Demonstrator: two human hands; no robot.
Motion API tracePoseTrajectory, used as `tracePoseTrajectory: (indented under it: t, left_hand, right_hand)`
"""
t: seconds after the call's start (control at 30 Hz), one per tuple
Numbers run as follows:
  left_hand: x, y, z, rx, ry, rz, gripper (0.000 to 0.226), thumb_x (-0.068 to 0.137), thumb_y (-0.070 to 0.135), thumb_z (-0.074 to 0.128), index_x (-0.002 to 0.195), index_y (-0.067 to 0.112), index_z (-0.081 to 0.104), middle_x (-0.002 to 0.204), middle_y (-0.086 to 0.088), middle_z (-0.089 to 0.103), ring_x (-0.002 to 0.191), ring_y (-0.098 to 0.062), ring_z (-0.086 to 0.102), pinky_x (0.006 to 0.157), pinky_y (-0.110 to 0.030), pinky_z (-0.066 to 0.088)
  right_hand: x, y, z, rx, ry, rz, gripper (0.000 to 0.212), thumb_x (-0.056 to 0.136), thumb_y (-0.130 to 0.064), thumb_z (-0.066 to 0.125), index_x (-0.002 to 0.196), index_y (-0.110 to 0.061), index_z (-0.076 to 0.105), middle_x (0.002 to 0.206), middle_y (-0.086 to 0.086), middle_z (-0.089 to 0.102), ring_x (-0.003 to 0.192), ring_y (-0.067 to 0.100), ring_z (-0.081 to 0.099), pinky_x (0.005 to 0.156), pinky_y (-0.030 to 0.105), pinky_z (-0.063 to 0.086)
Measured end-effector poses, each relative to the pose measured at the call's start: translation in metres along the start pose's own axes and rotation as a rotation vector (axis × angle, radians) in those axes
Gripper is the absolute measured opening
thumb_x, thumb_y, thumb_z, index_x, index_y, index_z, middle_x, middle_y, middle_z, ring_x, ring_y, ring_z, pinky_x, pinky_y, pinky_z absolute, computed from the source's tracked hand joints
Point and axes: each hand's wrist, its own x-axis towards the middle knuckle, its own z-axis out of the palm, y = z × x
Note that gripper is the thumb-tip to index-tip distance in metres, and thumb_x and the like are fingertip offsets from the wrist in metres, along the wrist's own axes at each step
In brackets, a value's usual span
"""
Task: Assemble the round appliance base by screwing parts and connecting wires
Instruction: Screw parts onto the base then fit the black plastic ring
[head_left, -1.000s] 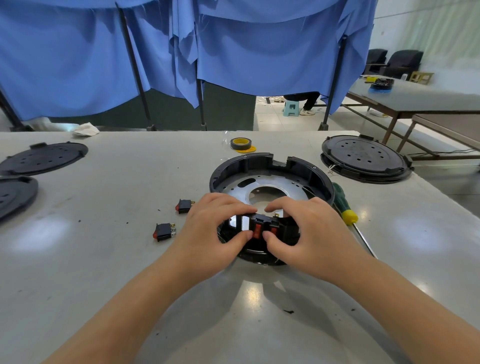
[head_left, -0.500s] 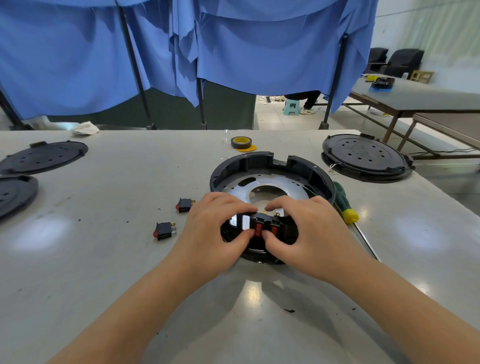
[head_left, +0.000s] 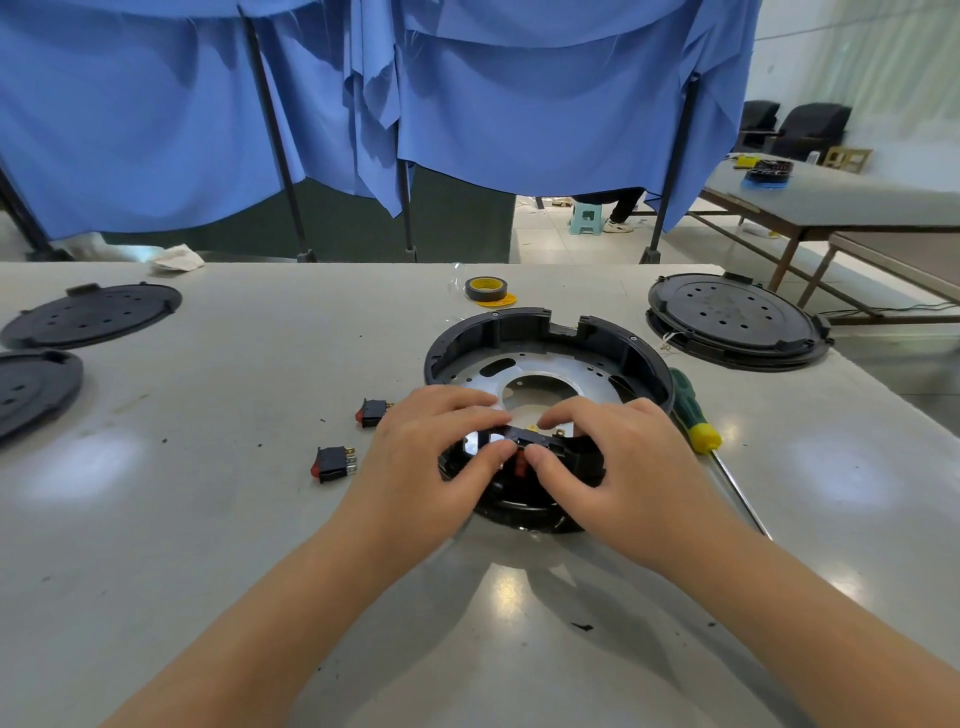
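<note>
The round black appliance base (head_left: 540, 332) with a silver metal plate inside lies on the grey table (head_left: 234, 519), its near rim under my hands. A black rocker switch with a red button (head_left: 524, 449) sits in the near wall of the base. My left hand (head_left: 431, 457) and my right hand (head_left: 618, 462) both curl round that wall, thumbs pressing the switch from the front, fingers behind it. Two loose rocker switches (head_left: 371, 412) (head_left: 332, 463) lie on the table to the left. A green and yellow screwdriver (head_left: 696, 421) lies right of the base.
A roll of black and yellow tape (head_left: 485, 289) stands behind the base. A round black cover (head_left: 735, 319) sits at the right, and two more round black covers (head_left: 93, 314) (head_left: 31, 387) at the left. Blue cloth hangs behind the table.
Both thumbs have closed in over the switch's red button, covering more of it. The base and the hands stay where they were.
</note>
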Motion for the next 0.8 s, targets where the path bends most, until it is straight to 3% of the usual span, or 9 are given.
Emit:
tracePoseTrajectory:
  t: [0.07, 0.13, 0.2, 0.27, 0.37, 0.47, 0.63, 0.8]
  left_hand:
    - [0.003, -0.008, -0.010, 0.052, 0.046, -0.046, 0.027, 0.089, 0.021, 0.067, 0.115, 0.021, 0.069, 0.119, 0.009, 0.060, 0.114, -0.005, 0.049, 0.100, -0.022, 0.037]
    - [0.006, -0.020, -0.025, 0.110, 0.116, -0.185, 0.024, 0.091, 0.015, 0.064, 0.114, 0.017, 0.069, 0.114, 0.004, 0.059, 0.109, -0.012, 0.052, 0.092, -0.009, 0.034]
    - [0.008, -0.035, -0.040, 0.230, 0.072, -0.403, 0.028, 0.092, 0.021, 0.058, 0.118, 0.016, 0.065, 0.117, -0.001, 0.057, 0.110, -0.020, 0.054, 0.093, -0.018, 0.039]
    - [0.006, -0.046, -0.047, 0.447, -0.115, -0.618, 0.039, 0.092, 0.032, 0.054, 0.127, 0.017, 0.057, 0.126, -0.005, 0.051, 0.118, -0.025, 0.049, 0.098, -0.036, 0.040]
    - [0.003, -0.050, -0.047, 0.648, -0.353, -0.789, 0.040, 0.091, 0.037, 0.048, 0.126, 0.018, 0.054, 0.127, -0.007, 0.045, 0.119, -0.027, 0.045, 0.094, -0.037, 0.043]
    - [0.001, -0.055, -0.045, 0.620, -0.353, -0.784, 0.029, 0.090, 0.033, 0.049, 0.109, 0.014, 0.059, 0.113, -0.008, 0.051, 0.102, -0.027, 0.052, 0.083, -0.034, 0.046]
    - [0.003, -0.048, -0.039, 0.430, -0.257, -0.688, 0.021, 0.087, 0.025, 0.062, 0.107, 0.022, 0.056, 0.104, 0.000, 0.061, 0.090, -0.020, 0.054, 0.073, -0.028, 0.040]
    - [0.005, -0.037, -0.033, 0.230, 0.022, -0.529, 0.019, 0.079, 0.023, 0.071, 0.091, 0.027, 0.057, 0.084, 0.013, 0.063, 0.067, -0.008, 0.057, 0.058, -0.020, 0.037]
  right_hand:
    - [-0.001, 0.000, -0.001, 0.001, -0.005, 0.003, 0.034, 0.084, -0.052, 0.050, 0.097, -0.025, 0.066, 0.069, -0.012, 0.062, 0.066, 0.006, 0.051, 0.077, 0.020, 0.028]
    - [-0.001, 0.001, -0.002, 0.001, -0.019, 0.001, 0.036, 0.085, -0.053, 0.049, 0.097, -0.025, 0.066, 0.070, -0.010, 0.064, 0.067, 0.008, 0.052, 0.078, 0.021, 0.029]
    - [-0.001, 0.001, -0.002, -0.005, -0.028, -0.007, 0.037, 0.085, -0.053, 0.048, 0.097, -0.024, 0.067, 0.071, -0.009, 0.065, 0.067, 0.007, 0.052, 0.078, 0.021, 0.030]
    - [-0.001, 0.002, -0.001, -0.008, -0.032, -0.014, 0.036, 0.086, -0.052, 0.048, 0.097, -0.024, 0.067, 0.070, -0.010, 0.065, 0.066, 0.007, 0.052, 0.078, 0.021, 0.030]
    - [-0.001, 0.003, -0.001, -0.010, -0.040, -0.023, 0.035, 0.087, -0.052, 0.048, 0.097, -0.025, 0.067, 0.070, -0.012, 0.064, 0.065, 0.005, 0.052, 0.078, 0.020, 0.031]
    - [-0.001, 0.004, 0.000, -0.012, -0.045, -0.031, 0.035, 0.087, -0.052, 0.047, 0.097, -0.025, 0.067, 0.070, -0.013, 0.064, 0.066, 0.005, 0.053, 0.079, 0.021, 0.033]
    - [-0.001, 0.005, 0.000, -0.020, -0.034, -0.042, 0.034, 0.088, -0.051, 0.048, 0.096, -0.024, 0.067, 0.071, -0.013, 0.064, 0.065, 0.005, 0.052, 0.079, 0.024, 0.036]
    - [-0.001, 0.004, -0.001, -0.020, -0.031, -0.045, 0.034, 0.088, -0.051, 0.048, 0.096, -0.024, 0.067, 0.072, -0.013, 0.064, 0.066, 0.005, 0.053, 0.079, 0.026, 0.038]
